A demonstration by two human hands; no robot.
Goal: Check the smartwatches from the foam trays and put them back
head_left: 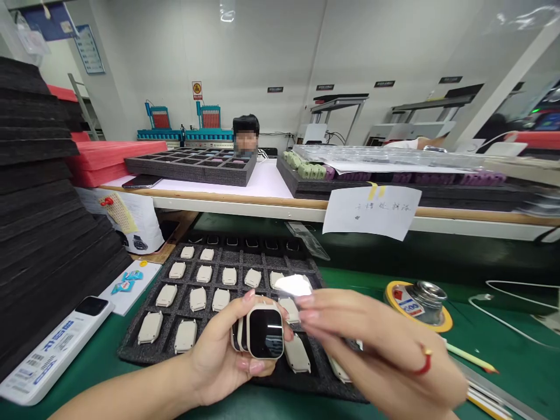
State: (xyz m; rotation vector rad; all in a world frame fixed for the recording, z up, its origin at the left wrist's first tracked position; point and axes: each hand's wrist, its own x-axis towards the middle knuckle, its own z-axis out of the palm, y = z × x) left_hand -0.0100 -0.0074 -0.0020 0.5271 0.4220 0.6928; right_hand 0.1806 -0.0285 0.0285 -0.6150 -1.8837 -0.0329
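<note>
Clasped between thumb and fingers, a few watches (266, 333) sit stacked in the left hand (223, 361), the front one's dark screen turned toward the head camera. Beside them the right hand (376, 338), slightly blurred and wearing a red ring (424, 360), has its fingertips at a bright white piece (294, 285); glare hides what it is, and I cannot tell how firmly it is pinched. Both hands are above a black foam tray (131, 344), where pale cases (151, 328) lie in rows of separate pockets. To the tray's left is a white box (56, 350), near a tall stack of black foam (44, 233). On the right, a metal-topped can (431, 291) stands on the green bench, with a pen (470, 357) near it. Across the shelf (280, 213), a person (245, 131) faces this way.
</note>
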